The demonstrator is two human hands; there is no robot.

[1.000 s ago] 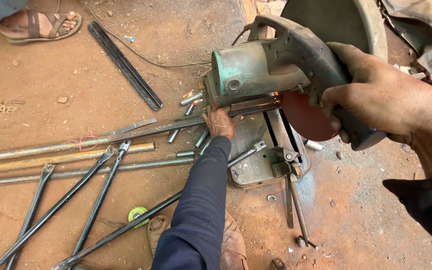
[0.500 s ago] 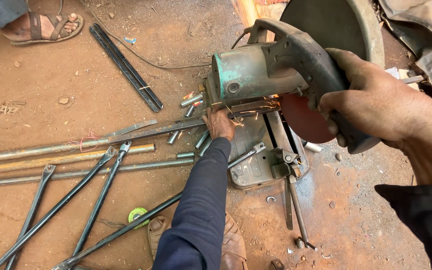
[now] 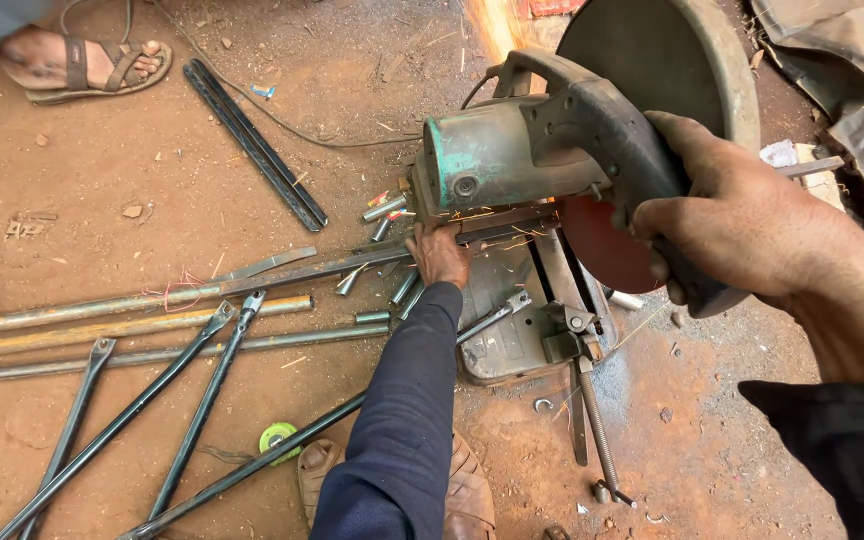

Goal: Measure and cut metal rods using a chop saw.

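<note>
The right hand (image 3: 752, 215) was closed tight round the black handle of the chop saw (image 3: 512, 160), fingers wrapped fully about it, pressing the head down. The left hand (image 3: 439, 255), at the end of a dark blue sleeve, lay flat with fingers spread on the long steel bar (image 3: 282, 272), pinning it against the saw's base (image 3: 512, 330) just left of the red disc (image 3: 607, 250); it pressed rather than grasped. Compared with a second earlier, the saw head had come lower and small orange sparks now flew round the bar under the motor housing, with a brighter spray at the far edge, so the disc looked to be biting into the steel. The bar ran from the far left across the ground into the vise, under the saw. Short cut pipe stubs (image 3: 384, 208) lay near the left hand, more rods (image 3: 132, 330) and flat-ended struts (image 3: 202, 400) to the near left, a green tape measure (image 3: 277, 437) near the sleeve. Another person's sandalled foot (image 3: 82, 65) stood far left.
</note>
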